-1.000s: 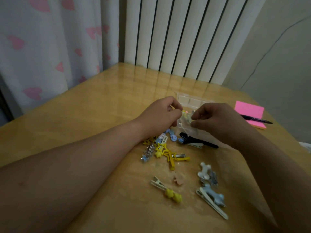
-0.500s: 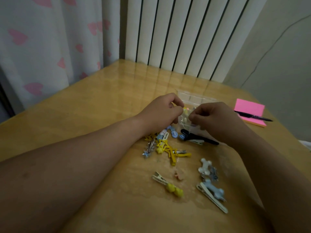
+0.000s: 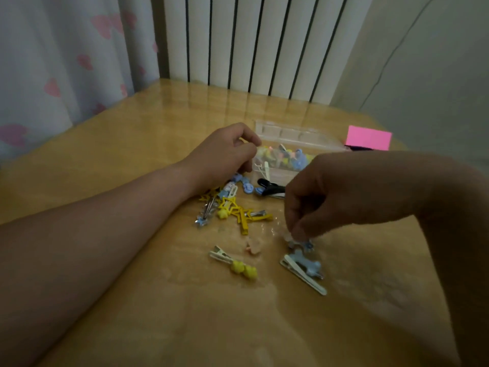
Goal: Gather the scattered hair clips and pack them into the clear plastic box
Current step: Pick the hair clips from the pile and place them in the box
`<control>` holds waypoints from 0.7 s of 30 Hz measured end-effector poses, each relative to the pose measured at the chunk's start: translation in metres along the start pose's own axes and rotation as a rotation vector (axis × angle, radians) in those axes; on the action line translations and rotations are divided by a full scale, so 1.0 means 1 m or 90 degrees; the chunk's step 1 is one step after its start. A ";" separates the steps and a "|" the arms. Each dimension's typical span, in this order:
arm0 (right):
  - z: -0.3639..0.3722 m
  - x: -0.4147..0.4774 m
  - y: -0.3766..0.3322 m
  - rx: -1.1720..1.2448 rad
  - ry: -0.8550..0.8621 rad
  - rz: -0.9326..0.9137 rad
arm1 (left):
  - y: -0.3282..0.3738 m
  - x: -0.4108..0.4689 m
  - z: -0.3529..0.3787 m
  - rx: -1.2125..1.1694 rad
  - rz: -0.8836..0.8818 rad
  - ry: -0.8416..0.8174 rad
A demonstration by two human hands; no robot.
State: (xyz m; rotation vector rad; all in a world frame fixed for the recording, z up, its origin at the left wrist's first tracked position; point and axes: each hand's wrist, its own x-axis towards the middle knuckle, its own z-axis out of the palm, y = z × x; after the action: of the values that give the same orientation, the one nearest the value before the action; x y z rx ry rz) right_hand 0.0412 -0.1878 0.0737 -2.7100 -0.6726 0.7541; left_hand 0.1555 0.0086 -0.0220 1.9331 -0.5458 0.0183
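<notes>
The clear plastic box sits open near the far middle of the table, and it already holds a small heap of coloured clips, so part of the packing looks done. A good share is left outside it. A black clip lies just in front of the box, with a few small blue clips beside it; nearer the person is a tangle of yellow star clips, then a clip with yellow beads, a small pinkish clip and a long clip with a blue bone shape, all well apart from the box. The right hand reaches down over the near group, its fingertips pinched together on a small white and blue clip at the table surface; it looks like the pickup is in hand, though whether the clip has left the table cannot be told. The left hand rests at the box's left end with its fingers curled closed; whether they hold anything cannot be told. A pink notepad lies beyond the box, to the right. By this count roughly half the job remains.
</notes>
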 end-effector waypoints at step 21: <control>0.005 0.017 0.014 0.201 0.056 -0.165 | -0.004 0.000 0.000 0.000 0.022 -0.008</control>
State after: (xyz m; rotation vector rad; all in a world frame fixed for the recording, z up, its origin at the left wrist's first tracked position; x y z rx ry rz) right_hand 0.0566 -0.1909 0.0568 -2.3015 -0.7913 0.6148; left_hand 0.1576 0.0099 -0.0255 1.9251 -0.5868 0.0280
